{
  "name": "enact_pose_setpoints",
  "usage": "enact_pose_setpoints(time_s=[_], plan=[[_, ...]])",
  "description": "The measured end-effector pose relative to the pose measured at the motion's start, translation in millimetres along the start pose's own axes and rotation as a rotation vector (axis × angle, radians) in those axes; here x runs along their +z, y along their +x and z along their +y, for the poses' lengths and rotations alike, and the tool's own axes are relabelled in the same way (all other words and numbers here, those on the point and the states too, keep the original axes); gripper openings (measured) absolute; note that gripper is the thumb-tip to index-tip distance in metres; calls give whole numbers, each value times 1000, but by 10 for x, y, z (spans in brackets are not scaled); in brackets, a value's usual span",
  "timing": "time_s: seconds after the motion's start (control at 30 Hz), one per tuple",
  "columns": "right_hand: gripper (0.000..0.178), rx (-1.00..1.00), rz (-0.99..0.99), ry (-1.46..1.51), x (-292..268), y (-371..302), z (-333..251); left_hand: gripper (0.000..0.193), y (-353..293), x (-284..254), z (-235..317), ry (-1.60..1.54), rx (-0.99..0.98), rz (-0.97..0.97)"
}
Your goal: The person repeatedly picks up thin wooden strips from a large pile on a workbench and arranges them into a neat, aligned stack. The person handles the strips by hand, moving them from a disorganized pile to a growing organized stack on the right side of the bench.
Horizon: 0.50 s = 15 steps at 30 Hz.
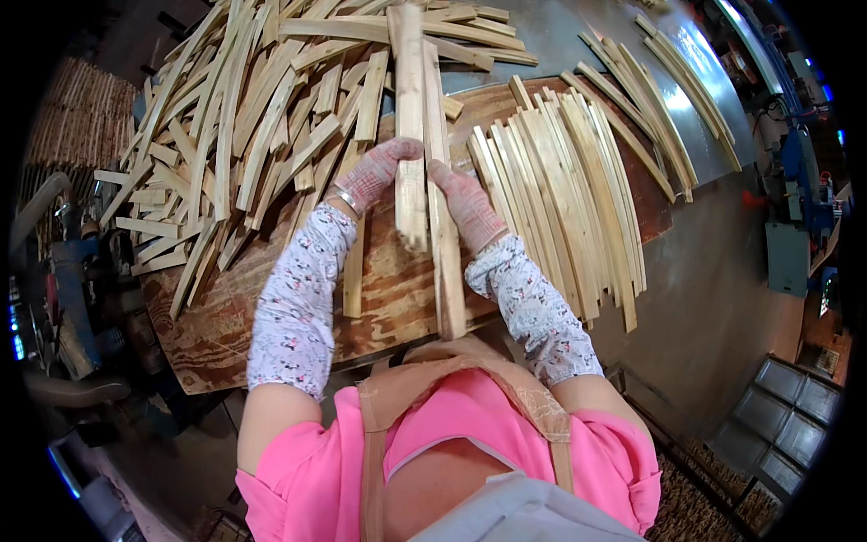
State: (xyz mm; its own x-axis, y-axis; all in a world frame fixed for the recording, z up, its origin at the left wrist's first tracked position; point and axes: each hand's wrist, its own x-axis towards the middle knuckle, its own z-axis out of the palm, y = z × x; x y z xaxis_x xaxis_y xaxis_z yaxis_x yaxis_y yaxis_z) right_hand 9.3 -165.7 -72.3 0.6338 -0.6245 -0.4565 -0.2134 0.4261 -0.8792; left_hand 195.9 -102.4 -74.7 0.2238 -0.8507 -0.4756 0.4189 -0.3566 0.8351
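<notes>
My left hand [377, 174], in a pinkish knit work glove, is closed around the side of several pale wooden strips [411, 117] held together upright as a bundle. My right hand [467, 204], gloved the same way, grips one longer wooden strip [443, 244] just right of the bundle. Its near end reaches back almost to my apron. A narrow gap shows between strip and bundle. Both are raised over a worn plywood table [244, 312]. The fingertips are partly hidden behind the wood.
A jumbled heap of wooden strips [262, 117] covers the table's left and far side. To the right lies a neat row of strips [555, 194]. More strips [646, 104] rest on a shiny metal surface [578, 27]. Stacked wood [77, 117] stands far left.
</notes>
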Motion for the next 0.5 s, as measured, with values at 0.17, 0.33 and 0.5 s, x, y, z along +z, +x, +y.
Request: enact_pose_setpoints(time_s=[0.17,0.33,0.5], plan=[[54,-94,140,-427,-249,-401,270,61,-306,-201,-355,-311,-134,-219],[64,-17,317,-440,-372,-689,575,55,-492,-532,-704,-274,-29,-225],[62,-86,484,-1009,-741,-787,1260,52,-768,-518,-559,-207,-7,-196]])
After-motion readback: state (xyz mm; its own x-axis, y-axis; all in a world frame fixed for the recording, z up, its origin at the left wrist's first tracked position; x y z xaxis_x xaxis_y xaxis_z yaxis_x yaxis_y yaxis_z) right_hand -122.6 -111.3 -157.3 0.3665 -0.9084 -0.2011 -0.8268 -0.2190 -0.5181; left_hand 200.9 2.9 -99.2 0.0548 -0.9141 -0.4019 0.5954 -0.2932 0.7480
